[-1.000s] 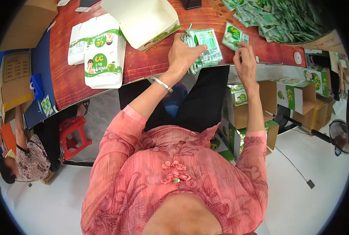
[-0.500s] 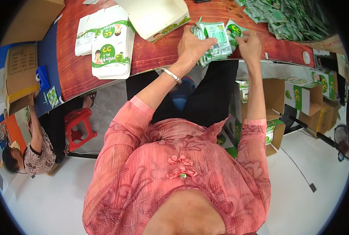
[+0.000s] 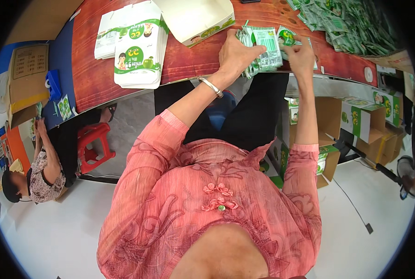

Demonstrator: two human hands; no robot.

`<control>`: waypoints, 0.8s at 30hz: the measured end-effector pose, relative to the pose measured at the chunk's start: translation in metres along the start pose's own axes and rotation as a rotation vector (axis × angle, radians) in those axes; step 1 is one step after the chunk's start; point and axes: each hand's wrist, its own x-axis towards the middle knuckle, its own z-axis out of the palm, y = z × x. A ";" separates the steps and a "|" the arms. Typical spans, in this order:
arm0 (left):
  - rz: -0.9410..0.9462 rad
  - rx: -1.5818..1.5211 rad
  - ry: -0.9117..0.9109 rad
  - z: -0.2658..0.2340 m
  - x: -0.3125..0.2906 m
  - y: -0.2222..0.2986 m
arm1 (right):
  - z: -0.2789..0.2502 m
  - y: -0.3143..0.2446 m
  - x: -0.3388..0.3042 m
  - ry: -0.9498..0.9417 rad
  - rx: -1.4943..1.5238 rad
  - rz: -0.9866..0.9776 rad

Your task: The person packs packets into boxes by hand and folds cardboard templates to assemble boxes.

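Note:
At the table's near edge, my left hand [image 3: 235, 55] grips a stack of small green-and-white sachets [image 3: 269, 42], its thumb lying across the top one. Just right of the stack, another green-and-white sachet [image 3: 287, 38] is pinched in my right hand [image 3: 302, 59], whose fingers cover part of it. An open white carton [image 3: 195, 18] with a green printed edge lies beyond my left hand. To its left rest piles of flat white-and-green cartons [image 3: 140, 56].
A large heap of green sachets [image 3: 351, 25] fills the far right of the red wooden table [image 3: 188, 63]. Open cardboard boxes [image 3: 326, 116] stand below on the right. At left, a co-worker [image 3: 44, 174] handles something beside a brown box [image 3: 28, 76], near a red stool [image 3: 95, 146].
The single sachet and my right hand have shifted slightly right, leaving a small gap from the stack. My left hand keeps its hold. The co-worker's arms have moved.

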 end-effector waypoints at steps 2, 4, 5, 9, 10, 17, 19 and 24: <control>0.002 -0.012 -0.014 0.001 -0.001 0.001 | -0.011 0.022 0.007 0.067 0.253 0.007; -0.003 -0.016 -0.012 -0.002 -0.001 0.002 | -0.015 0.021 0.007 0.092 0.383 0.008; -0.013 0.004 -0.005 -0.005 -0.001 0.002 | -0.022 0.013 0.004 0.001 0.516 0.006; -0.022 0.031 -0.005 -0.004 -0.001 0.003 | -0.019 -0.009 -0.014 -0.226 0.687 -0.033; -0.014 0.020 0.001 -0.002 -0.001 0.002 | -0.008 -0.014 -0.019 -0.282 0.601 -0.076; 0.032 -0.149 -0.040 -0.001 0.001 -0.007 | -0.013 -0.033 -0.023 -0.336 0.558 -0.085; 0.039 -0.268 -0.083 -0.001 0.000 -0.008 | -0.019 -0.053 -0.025 -0.452 0.639 0.148; 0.145 -0.257 -0.064 -0.001 -0.017 0.005 | 0.016 -0.060 -0.045 -0.243 0.721 0.060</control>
